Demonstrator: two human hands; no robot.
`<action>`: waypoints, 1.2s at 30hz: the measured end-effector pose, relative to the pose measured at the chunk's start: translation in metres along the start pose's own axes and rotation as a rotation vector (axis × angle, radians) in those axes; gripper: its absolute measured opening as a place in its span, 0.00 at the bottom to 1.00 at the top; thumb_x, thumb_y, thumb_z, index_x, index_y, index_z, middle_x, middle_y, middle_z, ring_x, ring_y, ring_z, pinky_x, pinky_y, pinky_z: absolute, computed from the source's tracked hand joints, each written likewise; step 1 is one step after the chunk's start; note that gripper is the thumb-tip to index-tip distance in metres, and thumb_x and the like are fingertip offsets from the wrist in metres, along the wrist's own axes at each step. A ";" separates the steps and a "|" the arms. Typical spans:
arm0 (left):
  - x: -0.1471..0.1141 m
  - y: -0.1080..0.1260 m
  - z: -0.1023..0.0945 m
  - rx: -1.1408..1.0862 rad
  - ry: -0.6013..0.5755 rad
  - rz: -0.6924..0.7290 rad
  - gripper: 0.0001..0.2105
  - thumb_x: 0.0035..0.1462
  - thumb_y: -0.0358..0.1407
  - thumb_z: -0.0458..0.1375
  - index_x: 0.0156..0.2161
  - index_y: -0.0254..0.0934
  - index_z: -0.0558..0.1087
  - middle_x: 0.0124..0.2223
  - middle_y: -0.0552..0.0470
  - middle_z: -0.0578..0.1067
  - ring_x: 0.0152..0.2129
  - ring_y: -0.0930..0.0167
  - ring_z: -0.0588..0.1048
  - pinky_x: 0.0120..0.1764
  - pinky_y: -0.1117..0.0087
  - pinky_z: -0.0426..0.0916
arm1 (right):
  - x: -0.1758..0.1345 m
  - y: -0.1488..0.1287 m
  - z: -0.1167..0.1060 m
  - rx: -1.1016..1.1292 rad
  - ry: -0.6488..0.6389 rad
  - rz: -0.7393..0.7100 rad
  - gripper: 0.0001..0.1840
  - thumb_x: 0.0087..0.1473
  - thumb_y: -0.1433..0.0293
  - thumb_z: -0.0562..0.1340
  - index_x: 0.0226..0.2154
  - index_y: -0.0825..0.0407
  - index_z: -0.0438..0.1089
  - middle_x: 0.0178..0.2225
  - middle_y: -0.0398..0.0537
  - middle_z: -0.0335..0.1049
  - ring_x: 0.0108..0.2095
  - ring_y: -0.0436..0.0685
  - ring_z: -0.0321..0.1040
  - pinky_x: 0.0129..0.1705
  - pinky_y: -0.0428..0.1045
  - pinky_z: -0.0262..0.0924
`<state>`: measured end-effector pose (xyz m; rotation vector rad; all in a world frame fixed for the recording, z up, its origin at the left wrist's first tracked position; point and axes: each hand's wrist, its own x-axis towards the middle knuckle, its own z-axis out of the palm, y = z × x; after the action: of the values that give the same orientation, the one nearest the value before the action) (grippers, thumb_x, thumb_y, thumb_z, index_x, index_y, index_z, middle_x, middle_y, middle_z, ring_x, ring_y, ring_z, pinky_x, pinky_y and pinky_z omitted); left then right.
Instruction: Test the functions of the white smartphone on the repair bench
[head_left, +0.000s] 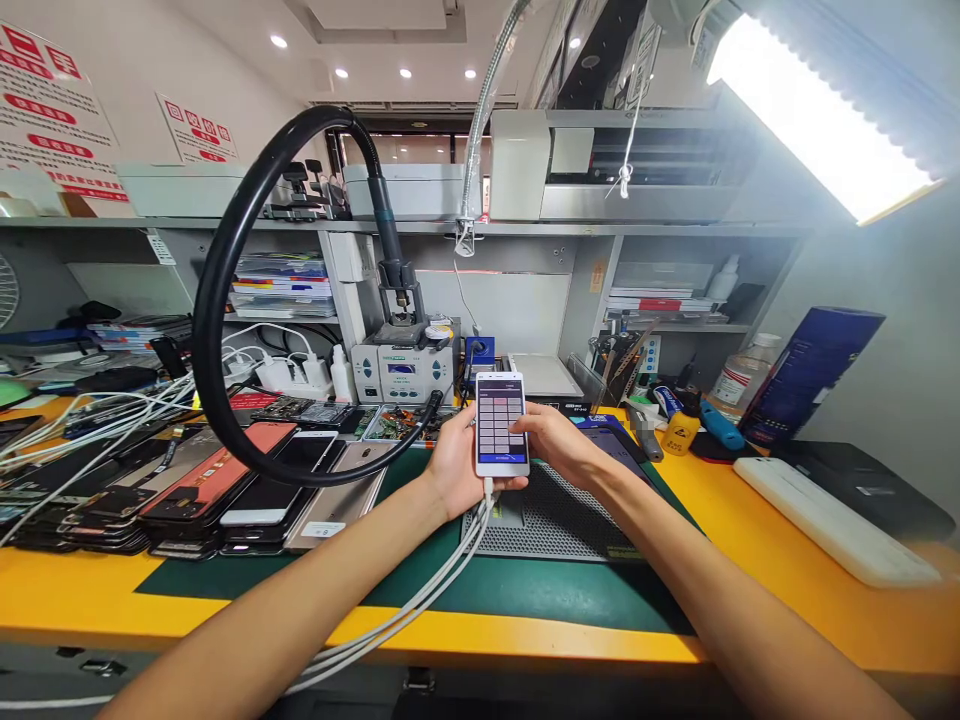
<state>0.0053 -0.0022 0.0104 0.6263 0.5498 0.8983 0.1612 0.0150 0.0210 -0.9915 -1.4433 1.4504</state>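
A white smartphone (502, 466) is upright in front of me, its lit screen showing a grid of boxes. My left hand (451, 465) is closed around its left side and lower back, with fingertips showing below the bottom right corner. At the right edge, my right hand (553, 436) is closed on the phone, one digit lying over the screen and the others partly hidden. A white cable (488, 490) runs into the phone's bottom port and joins several cables that hang over the bench edge. Beneath the hands lies a dark perforated plate (570, 525) on a green mat (525, 597).
Stacked phones and screens (259, 470) fill the left of the yellow bench (45, 590). A hot-air station (403, 372) with a looping black hose (206, 300) stands behind them. On the right are a yellow bottle (681, 433), a clear bottle (742, 380) and a white slab (832, 520).
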 end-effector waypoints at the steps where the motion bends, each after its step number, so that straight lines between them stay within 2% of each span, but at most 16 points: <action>1: 0.001 0.000 -0.001 0.001 0.001 0.003 0.25 0.68 0.51 0.46 0.52 0.32 0.75 0.36 0.38 0.80 0.27 0.60 0.80 0.28 0.55 0.78 | 0.000 0.000 -0.001 -0.004 -0.016 -0.013 0.16 0.40 0.75 0.60 0.35 0.53 0.75 0.34 0.47 0.77 0.31 0.55 0.64 0.35 0.50 0.59; 4: 0.001 0.000 -0.002 0.002 0.001 0.013 0.26 0.68 0.51 0.45 0.52 0.31 0.75 0.36 0.38 0.80 0.27 0.60 0.80 0.28 0.55 0.78 | -0.001 0.000 -0.003 0.000 -0.053 -0.028 0.18 0.34 0.77 0.58 0.33 0.53 0.73 0.34 0.47 0.76 0.30 0.54 0.63 0.34 0.49 0.58; 8: 0.000 0.001 -0.001 0.009 -0.006 0.021 0.28 0.68 0.51 0.45 0.53 0.29 0.75 0.38 0.35 0.80 0.27 0.59 0.80 0.27 0.56 0.78 | -0.005 -0.001 -0.005 0.000 -0.118 -0.043 0.19 0.34 0.78 0.61 0.35 0.52 0.73 0.34 0.45 0.75 0.33 0.55 0.65 0.35 0.49 0.59; 13: -0.001 0.004 0.000 0.000 0.016 0.040 0.28 0.69 0.51 0.45 0.53 0.29 0.75 0.37 0.36 0.80 0.27 0.61 0.80 0.29 0.58 0.78 | -0.009 -0.004 -0.006 0.008 -0.171 -0.043 0.26 0.33 0.79 0.62 0.40 0.52 0.73 0.37 0.46 0.74 0.36 0.56 0.67 0.37 0.49 0.61; 25: -0.001 0.002 0.000 -0.019 0.022 0.050 0.28 0.69 0.51 0.45 0.52 0.29 0.76 0.36 0.37 0.80 0.28 0.62 0.80 0.29 0.60 0.77 | -0.008 -0.003 -0.007 0.014 -0.182 -0.022 0.27 0.34 0.80 0.62 0.41 0.51 0.72 0.37 0.45 0.74 0.37 0.55 0.67 0.36 0.49 0.62; 28: -0.001 0.002 0.001 -0.013 0.019 0.055 0.28 0.69 0.51 0.44 0.53 0.30 0.76 0.37 0.37 0.80 0.29 0.61 0.80 0.30 0.60 0.77 | -0.005 -0.002 -0.006 0.042 -0.152 0.000 0.21 0.39 0.76 0.65 0.40 0.51 0.73 0.37 0.45 0.75 0.36 0.56 0.68 0.37 0.50 0.62; 31: -0.001 0.001 0.001 0.014 -0.016 0.050 0.27 0.69 0.51 0.45 0.54 0.31 0.75 0.38 0.38 0.80 0.30 0.61 0.80 0.31 0.60 0.77 | -0.004 -0.002 -0.003 0.084 -0.074 -0.015 0.15 0.46 0.68 0.66 0.40 0.51 0.74 0.37 0.47 0.76 0.36 0.57 0.69 0.39 0.52 0.63; 36: -0.001 -0.002 0.002 0.041 -0.095 0.090 0.24 0.70 0.48 0.46 0.54 0.33 0.75 0.40 0.39 0.80 0.32 0.63 0.80 0.33 0.62 0.78 | -0.008 -0.006 0.002 0.086 0.028 -0.048 0.18 0.53 0.54 0.66 0.38 0.51 0.73 0.34 0.47 0.75 0.34 0.58 0.69 0.37 0.53 0.61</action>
<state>0.0073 -0.0051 0.0107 0.7316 0.4583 0.9389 0.1617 0.0068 0.0265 -0.9146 -1.3646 1.4454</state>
